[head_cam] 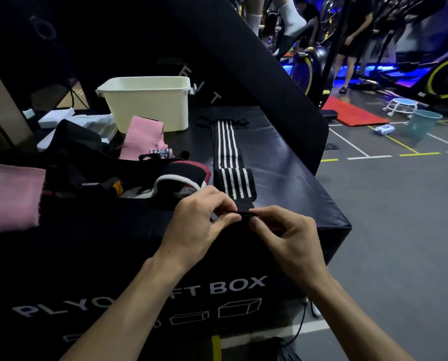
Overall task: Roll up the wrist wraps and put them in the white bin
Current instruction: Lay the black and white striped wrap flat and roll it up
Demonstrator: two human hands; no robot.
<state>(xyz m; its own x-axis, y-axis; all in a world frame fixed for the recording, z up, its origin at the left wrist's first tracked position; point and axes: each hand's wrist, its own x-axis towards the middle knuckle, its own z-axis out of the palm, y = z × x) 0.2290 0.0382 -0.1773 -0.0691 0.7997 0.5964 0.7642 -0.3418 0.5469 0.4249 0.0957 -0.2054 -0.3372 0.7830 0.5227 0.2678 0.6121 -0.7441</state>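
Both hands pinch near end of black-and-white striped wrist wrap: left hand and right hand grip it thumb-to-finger at front edge of black plyo box. Wrap runs flat away along box top. Pink wraps left. White bin upright at far end.

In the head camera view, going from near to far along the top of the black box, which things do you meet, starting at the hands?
Hands, left and right, pinching the wrap's end → striped wrap, stretched away → white bin.
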